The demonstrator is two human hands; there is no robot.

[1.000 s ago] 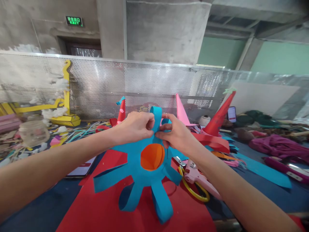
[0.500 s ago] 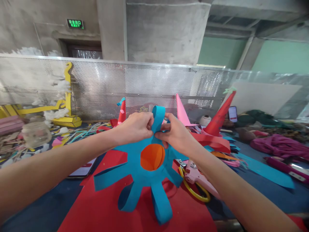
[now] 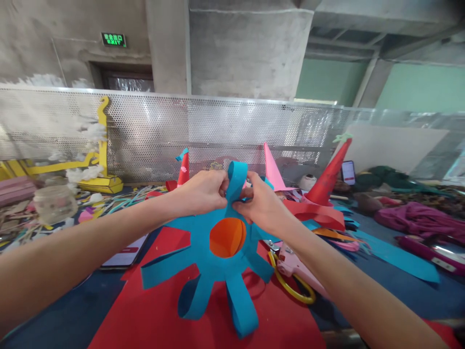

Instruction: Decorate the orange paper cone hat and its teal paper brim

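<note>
A blue paper piece (image 3: 203, 257) with several strips looped around its rim is held up before me, tilted so that the orange paper cone (image 3: 227, 237) shows through its round central hole. My left hand (image 3: 212, 191) is closed, pinching the left side of the upright top strip (image 3: 237, 182), which curls over into a loop. On the right side of that same strip my right hand (image 3: 256, 196) is closed too, thumb in front and fingers behind. Beneath lies a large red paper sheet (image 3: 203, 334).
Yellow-handled scissors (image 3: 296, 293) and a pink glue gun (image 3: 296, 264) lie right of the sheet. Red cones (image 3: 329, 174) and a pink cone (image 3: 273, 169) stand behind. A tablet (image 3: 125, 252) and a clear jar (image 3: 54, 203) are at left. Perforated metal panels (image 3: 156, 126) close off the table's far side.
Both hands keep their grip on the top strip, almost unmoved. The view has shifted very slightly; nothing was let go or picked up.
</note>
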